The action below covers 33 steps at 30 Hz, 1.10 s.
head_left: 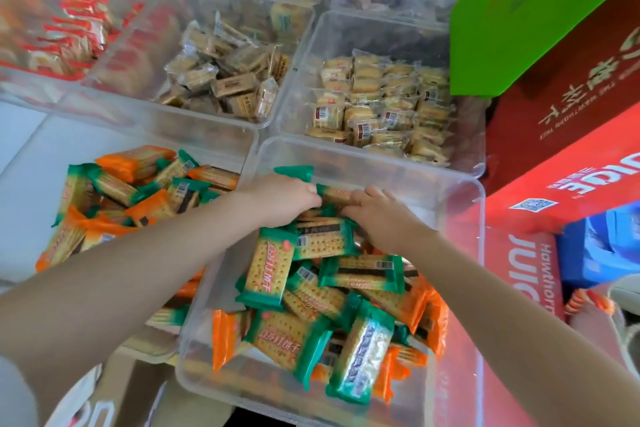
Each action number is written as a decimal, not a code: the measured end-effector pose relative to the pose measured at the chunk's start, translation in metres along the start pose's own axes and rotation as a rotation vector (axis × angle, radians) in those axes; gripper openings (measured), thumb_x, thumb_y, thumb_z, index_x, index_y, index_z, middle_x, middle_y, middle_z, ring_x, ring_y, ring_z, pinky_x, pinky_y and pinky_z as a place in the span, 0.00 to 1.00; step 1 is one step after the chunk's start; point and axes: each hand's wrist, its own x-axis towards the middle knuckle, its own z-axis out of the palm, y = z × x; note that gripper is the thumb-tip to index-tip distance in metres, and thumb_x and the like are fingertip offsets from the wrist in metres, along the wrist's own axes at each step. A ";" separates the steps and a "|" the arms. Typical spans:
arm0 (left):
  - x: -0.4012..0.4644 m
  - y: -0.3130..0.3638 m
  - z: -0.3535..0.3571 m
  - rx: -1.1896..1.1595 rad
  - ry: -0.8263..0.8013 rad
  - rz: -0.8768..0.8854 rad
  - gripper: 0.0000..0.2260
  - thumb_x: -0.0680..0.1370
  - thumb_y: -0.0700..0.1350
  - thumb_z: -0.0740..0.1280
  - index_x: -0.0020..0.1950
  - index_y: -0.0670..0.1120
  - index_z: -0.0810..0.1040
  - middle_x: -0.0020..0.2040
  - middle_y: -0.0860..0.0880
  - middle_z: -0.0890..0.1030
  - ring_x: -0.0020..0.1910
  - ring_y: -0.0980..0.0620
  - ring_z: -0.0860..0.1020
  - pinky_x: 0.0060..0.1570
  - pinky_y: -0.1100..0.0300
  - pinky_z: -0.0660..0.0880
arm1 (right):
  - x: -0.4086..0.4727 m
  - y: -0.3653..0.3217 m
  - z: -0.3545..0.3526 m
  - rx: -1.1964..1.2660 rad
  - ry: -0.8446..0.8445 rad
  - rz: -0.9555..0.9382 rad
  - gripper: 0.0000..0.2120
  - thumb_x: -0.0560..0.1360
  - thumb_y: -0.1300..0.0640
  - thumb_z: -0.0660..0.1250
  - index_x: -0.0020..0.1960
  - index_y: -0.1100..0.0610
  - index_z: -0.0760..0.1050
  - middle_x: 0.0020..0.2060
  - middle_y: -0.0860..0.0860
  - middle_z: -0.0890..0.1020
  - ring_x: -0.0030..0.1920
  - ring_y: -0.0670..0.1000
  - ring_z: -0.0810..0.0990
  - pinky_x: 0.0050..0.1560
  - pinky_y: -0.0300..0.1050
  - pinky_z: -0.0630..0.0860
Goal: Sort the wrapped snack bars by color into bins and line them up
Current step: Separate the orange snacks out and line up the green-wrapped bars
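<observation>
A clear plastic bin [464, 204] in front of me holds a loose heap of green-wrapped [268, 269] and orange-wrapped [225, 336] cracker bars. Both my hands reach into its far end. My left hand [287, 199] and my right hand [375, 211] together grip one green-wrapped bar [334, 193] by its two ends, near the bin's back wall. Another green bar [294, 173] stands against that wall. To the left, a second pile [121, 198] of mixed orange and green bars lies in another clear bin.
Further clear bins behind hold beige wrapped biscuits [381, 104], brown wrapped biscuits [225, 76] and red-wrapped snacks [69, 38]. Red juice cartons [571, 135], a green box [540, 10] and a blue box [602, 246] stand close on the right.
</observation>
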 end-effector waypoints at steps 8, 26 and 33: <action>0.008 -0.003 0.010 0.225 -0.170 0.019 0.15 0.80 0.43 0.56 0.67 0.49 0.71 0.62 0.49 0.71 0.59 0.47 0.67 0.53 0.55 0.67 | -0.017 0.012 -0.014 0.329 -0.028 0.185 0.09 0.73 0.57 0.66 0.48 0.50 0.66 0.49 0.49 0.77 0.52 0.54 0.76 0.44 0.44 0.67; -0.176 -0.021 0.029 -0.947 0.883 -0.808 0.08 0.75 0.46 0.67 0.54 0.51 0.73 0.44 0.57 0.76 0.41 0.61 0.75 0.38 0.77 0.66 | 0.033 -0.099 -0.084 1.220 0.495 0.276 0.08 0.75 0.57 0.67 0.52 0.53 0.69 0.43 0.53 0.81 0.44 0.53 0.80 0.48 0.51 0.78; -0.237 -0.064 0.078 -0.926 0.776 -1.021 0.15 0.74 0.54 0.66 0.56 0.47 0.74 0.39 0.50 0.76 0.39 0.50 0.72 0.33 0.62 0.63 | 0.104 -0.167 -0.082 0.657 0.136 0.034 0.12 0.75 0.51 0.66 0.56 0.54 0.73 0.39 0.48 0.75 0.44 0.51 0.76 0.44 0.44 0.70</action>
